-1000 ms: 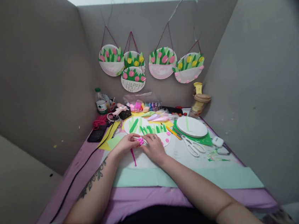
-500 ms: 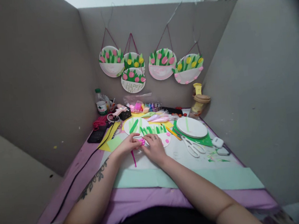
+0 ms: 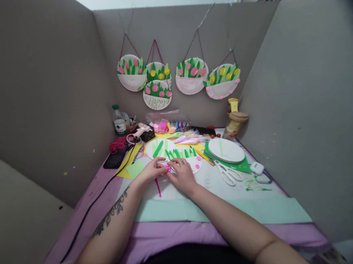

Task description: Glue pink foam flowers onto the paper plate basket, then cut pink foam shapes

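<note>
You sit at the bench, which shows a lilac cloth at its near side, and the leaf plate, with its row of green paper leaves and some pink flowers, serves here as the landmark. Your two hands meet at the near left edge of this leaf plate. Your left hand pinches the small bright pink piece with thumb and finger, and your right hand closes its grip on the same piece from the other side. The pink piece is therefore between your fingertips, partly hidden by them; I cannot tell if it touches the leaf plate. Nearer to you than the leaf plate, and left of it, lies a magenta stick. Just behind the leaf plate, to its left, is a round plate with green strips. Just right of the leaf plate lies a yellow tool, and beyond it to the right are white scissors and a white plate with one pale green strip. Far behind and left of the leaf plate stands a pink glue gun; high behind it hang five decorated plates.
</note>
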`<state>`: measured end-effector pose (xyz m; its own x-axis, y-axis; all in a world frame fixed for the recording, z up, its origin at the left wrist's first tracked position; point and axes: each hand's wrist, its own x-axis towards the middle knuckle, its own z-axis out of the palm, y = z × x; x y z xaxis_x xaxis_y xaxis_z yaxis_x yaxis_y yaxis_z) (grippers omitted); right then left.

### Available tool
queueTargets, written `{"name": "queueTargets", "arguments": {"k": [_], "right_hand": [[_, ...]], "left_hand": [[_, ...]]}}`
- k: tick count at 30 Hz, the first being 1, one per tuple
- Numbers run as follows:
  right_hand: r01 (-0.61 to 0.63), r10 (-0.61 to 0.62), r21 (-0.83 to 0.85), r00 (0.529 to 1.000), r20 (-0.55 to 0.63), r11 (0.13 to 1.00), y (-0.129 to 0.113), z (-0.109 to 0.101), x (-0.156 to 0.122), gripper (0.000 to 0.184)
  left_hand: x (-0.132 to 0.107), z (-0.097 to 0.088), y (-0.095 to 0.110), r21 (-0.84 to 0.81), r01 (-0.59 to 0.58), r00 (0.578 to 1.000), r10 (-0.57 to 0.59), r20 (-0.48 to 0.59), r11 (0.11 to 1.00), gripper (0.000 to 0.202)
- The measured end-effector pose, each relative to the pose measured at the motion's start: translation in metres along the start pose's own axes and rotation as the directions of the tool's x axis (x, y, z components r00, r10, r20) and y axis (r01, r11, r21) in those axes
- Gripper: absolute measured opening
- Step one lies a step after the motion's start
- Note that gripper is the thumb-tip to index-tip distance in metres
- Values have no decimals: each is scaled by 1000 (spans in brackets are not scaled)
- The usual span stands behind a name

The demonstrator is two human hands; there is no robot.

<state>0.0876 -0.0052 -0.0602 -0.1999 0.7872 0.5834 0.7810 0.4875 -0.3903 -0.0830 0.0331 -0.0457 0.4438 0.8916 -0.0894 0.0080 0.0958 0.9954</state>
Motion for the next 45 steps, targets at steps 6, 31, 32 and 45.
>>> {"name": "queueTargets", "arguments": {"k": [6,31,32,45], "right_hand": [[-13,13,-3,1000,-16,1000,1,2,0,31],[4,-4,1,986,-165,1000,4,-1,0,15],[5,-4,7,986,-164,1000,4,-1,0,15],[9,-5,59,998,-70,998,6,3,1,36]], "left_hand": [[2,2,0,-81,4,1000,-2,16,997,54],[4,5,2,-199,-11,998,-1,-59,980,38],[4,5,3,-201,-9,998,-2,-56,979,37],[-1,7,9,-286,41,999,-45,-8,957,42]]}}
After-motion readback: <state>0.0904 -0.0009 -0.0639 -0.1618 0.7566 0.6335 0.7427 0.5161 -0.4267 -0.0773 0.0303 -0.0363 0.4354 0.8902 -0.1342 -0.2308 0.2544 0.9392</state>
